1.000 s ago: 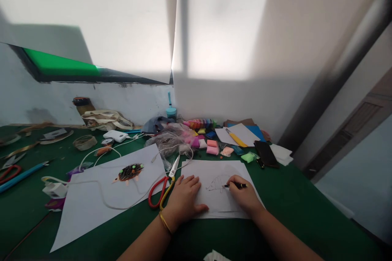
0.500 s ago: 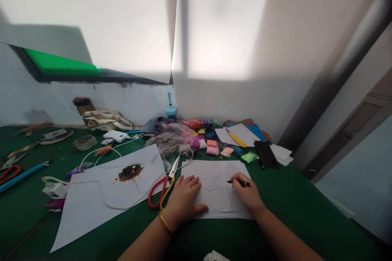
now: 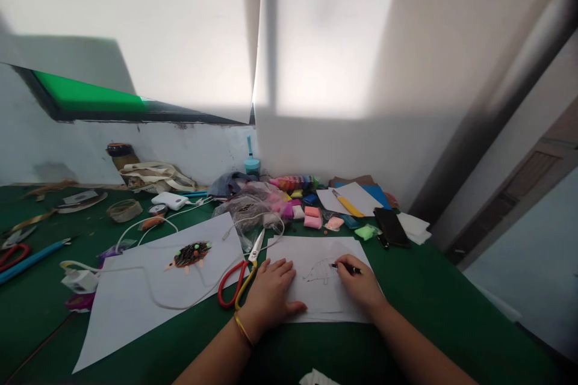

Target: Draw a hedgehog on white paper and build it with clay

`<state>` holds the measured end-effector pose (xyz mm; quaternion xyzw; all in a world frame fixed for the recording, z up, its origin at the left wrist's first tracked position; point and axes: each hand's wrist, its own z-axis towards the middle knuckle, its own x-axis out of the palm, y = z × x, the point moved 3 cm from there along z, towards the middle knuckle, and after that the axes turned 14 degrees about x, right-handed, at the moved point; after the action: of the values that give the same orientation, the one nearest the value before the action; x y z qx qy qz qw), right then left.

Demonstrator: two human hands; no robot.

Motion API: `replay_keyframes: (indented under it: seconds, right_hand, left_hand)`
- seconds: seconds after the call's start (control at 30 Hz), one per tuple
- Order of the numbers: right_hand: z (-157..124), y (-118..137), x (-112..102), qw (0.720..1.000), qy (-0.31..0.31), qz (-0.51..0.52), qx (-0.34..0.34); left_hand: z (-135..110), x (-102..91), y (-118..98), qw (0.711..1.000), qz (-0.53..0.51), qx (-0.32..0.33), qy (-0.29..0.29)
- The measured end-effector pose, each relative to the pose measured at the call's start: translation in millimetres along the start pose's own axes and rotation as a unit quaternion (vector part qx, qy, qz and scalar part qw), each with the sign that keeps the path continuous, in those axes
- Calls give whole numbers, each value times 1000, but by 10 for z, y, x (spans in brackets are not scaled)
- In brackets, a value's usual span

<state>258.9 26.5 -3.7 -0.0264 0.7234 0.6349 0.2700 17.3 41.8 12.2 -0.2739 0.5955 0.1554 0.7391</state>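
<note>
Worktop [image 3: 433, 301], wide and green, with a far edge along the wall and a right edge slanting past beyond the right forearm. Toward the left edge, one big white sheet [image 3: 135, 307], set askew. Roughly midway between the left and right edges, stacked white paper [image 3: 293, 246], nearly square to the far edge. Left hand [image 3: 273, 295] laid flat at the stack's left edge, palm down, fingers a little apart, thumb pointing right, with hold of nothing. Right hand [image 3: 361, 289] over the stack's right edge, curled, fingertips drawn together in a close pinch. Scissors [image 3: 254, 257] just beside the left hand, blades toward the worktop's far edge. Between the hands, on the top sheet, a faint line drawing [image 3: 320, 272], long axis roughly left to right, pointed end leftward, rounded back toward the stack's far edge, right end close to the right fingers and perhaps partly hidden. Black pen [image 3: 356, 270] held near the front in the right hand's pinch, long axis almost in line with the drawing's, tail out to the right. Smallest, the tip [image 3: 333, 265], left of the pinch, over the drawing's upper right part, well apart from the left hand; cannot tell whether touching paper or just above.
</note>
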Motion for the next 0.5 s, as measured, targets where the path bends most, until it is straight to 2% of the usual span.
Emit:
replay_keyframes:
  seconds: [0.27, 0.5]
  right_hand:
    - [-27, -21, -34, 999, -16, 9, 32]
    - [-26, -2, -13, 1000, 1, 1, 14]
  left_hand:
    - [6, -6, 2, 1000, -2, -1, 6]
    - [-3, 6, 7, 1000, 6, 2, -5]
